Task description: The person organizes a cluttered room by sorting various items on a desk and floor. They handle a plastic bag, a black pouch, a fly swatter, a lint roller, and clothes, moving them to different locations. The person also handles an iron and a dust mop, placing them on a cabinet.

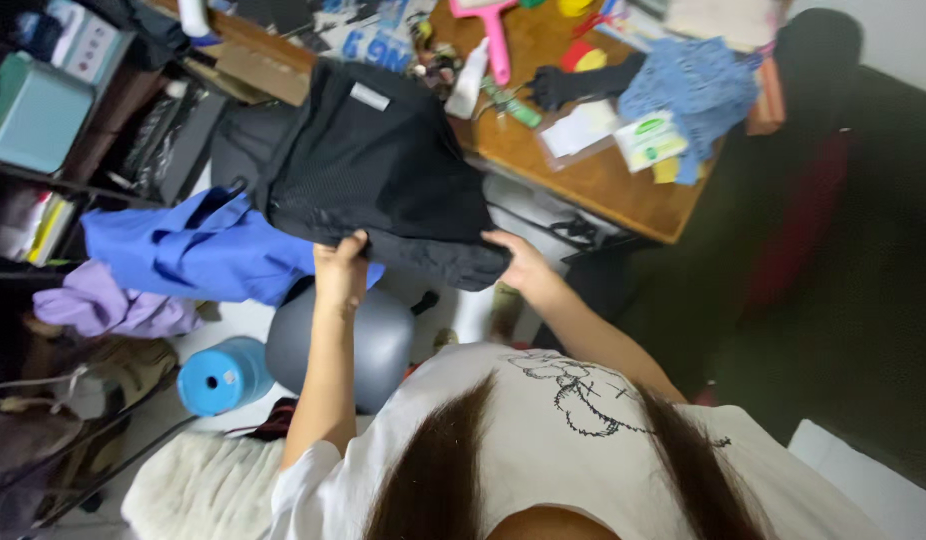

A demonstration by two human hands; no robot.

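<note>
- My left hand [340, 268] and right hand [521, 262] each pinch the black garment's [378, 165] lower edge, mid-frame.
- It hangs spread out, unfolded; blue garment [188, 250] lies left.

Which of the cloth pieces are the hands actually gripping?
The black mesh garment, held at its lower edge by left hand and right hand; the blue garment lies untouched beside it.

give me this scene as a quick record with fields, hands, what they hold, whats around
left hand: grips the lower edge of the black mesh garment
right hand: grips the same edge, further along
garment state: held up, spread between both hands
behind it: wooden desk with pink brush, blue cloth
to the left: blue jacket, lilac cloth
below: grey ball, blue cylinder
</note>
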